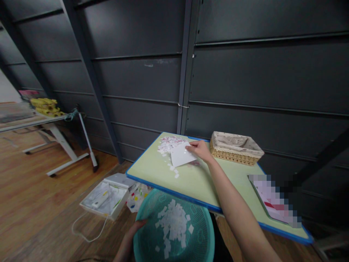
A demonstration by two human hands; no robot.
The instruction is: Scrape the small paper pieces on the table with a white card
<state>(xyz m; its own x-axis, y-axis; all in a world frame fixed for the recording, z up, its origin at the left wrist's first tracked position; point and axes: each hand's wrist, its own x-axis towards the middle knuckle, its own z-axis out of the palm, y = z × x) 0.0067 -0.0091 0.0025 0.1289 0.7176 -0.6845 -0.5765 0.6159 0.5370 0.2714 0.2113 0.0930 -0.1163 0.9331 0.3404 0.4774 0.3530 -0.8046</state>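
Note:
My right hand (200,149), closed with thumb and fingers on its edge, holds a flat white card (181,155) just above the tabletop. Behind and to the left of the card is a heap of small white and pinkish paper pieces (171,142), and several loose scraps trail off in front of it. Below the table's front edge, my left hand (136,227) grips the left rim of a round green plastic basket (205,233). Small white paper pieces (174,220) lie in the bottom of that basket. Part of my left hand's fingers is hidden by the basket wall.
The pale yellow table (152,169) has a blue edge. A wicker basket with a cloth lining (236,156) stands at its back right, near a flat tablet-like panel (272,203). An open white box (105,200) with a cable sits on the floor; dark panels (136,72) rise behind.

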